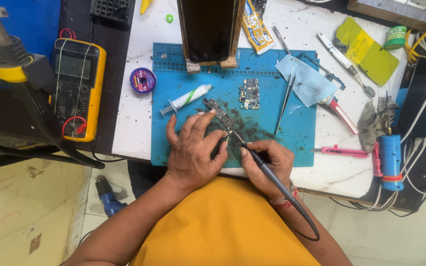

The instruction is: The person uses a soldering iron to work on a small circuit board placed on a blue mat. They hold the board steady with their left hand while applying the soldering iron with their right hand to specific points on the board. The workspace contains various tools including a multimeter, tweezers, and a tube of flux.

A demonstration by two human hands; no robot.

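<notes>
A narrow circuit board (219,114) is pinned flat on the blue repair mat (272,143), long axis slanting up-left from the fingers. The left hand (193,150) is spread, fingertips pressed on the board's near end. The right hand (268,165) is clamped on a soldering iron (265,170), tip touching the board's lower end. Tweezers (287,98) lie right of the board.

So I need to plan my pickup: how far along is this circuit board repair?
Midway, seemingly. Done: two boards lie bare on the blue silicone mat, its middle sooty. In hand: the left hand steadies the long narrow circuit board; the right hand touches a black soldering iron to it. Left: the second, squarer board lies apart, untouched.
</notes>
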